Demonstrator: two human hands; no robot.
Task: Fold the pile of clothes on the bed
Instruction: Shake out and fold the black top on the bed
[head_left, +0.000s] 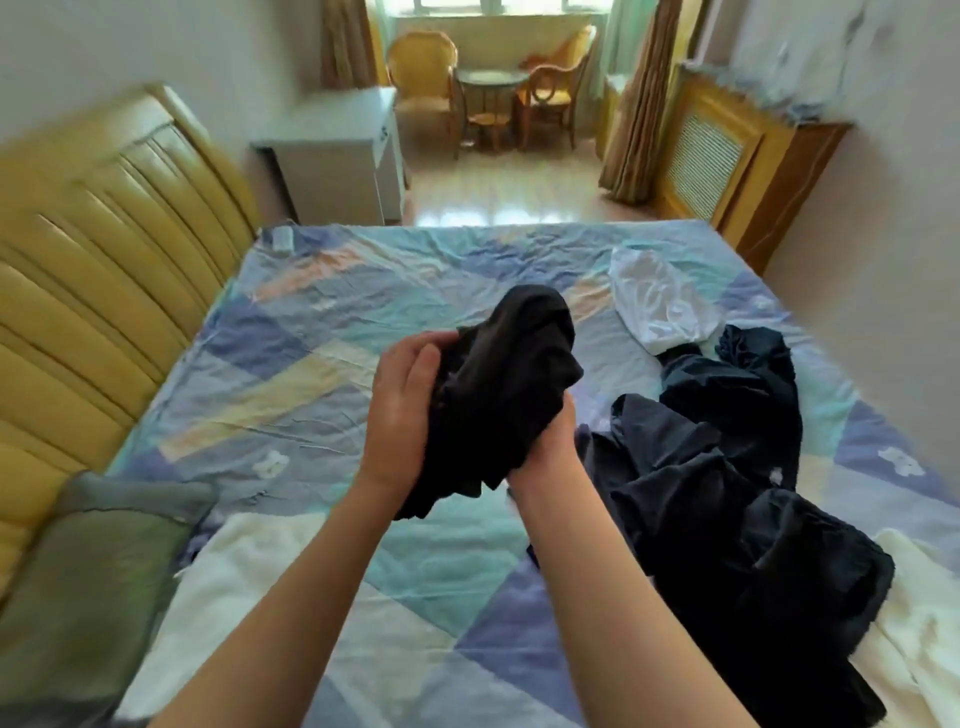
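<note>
**Black garment bunched in both my hands**

I am holding a crumpled black garment (511, 374) above the bed (322, 364), my left hand (402, 410) curling round its left side, my right hand (545, 441) gripping its lower edge. A dark navy pile (727, 493) is lying to my right, a white garment (660, 306) beyond it.

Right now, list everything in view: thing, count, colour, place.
black garment: 1, black, bunched, held above bed
dark clothes pile: 1, navy, bed's right side
white garment: 1, white, beyond the pile
bedsheet: 1, blue-pastel patchwork, on bed
headboard: 1, yellow, left
pillow: 1, grey-green, near left
cabinet: 1, white, past bed
chairs: 2, wooden, by window
round table: 1, dark, between chairs
left hand: 1, grip on black garment
right hand: 1, grip on black garment
</note>
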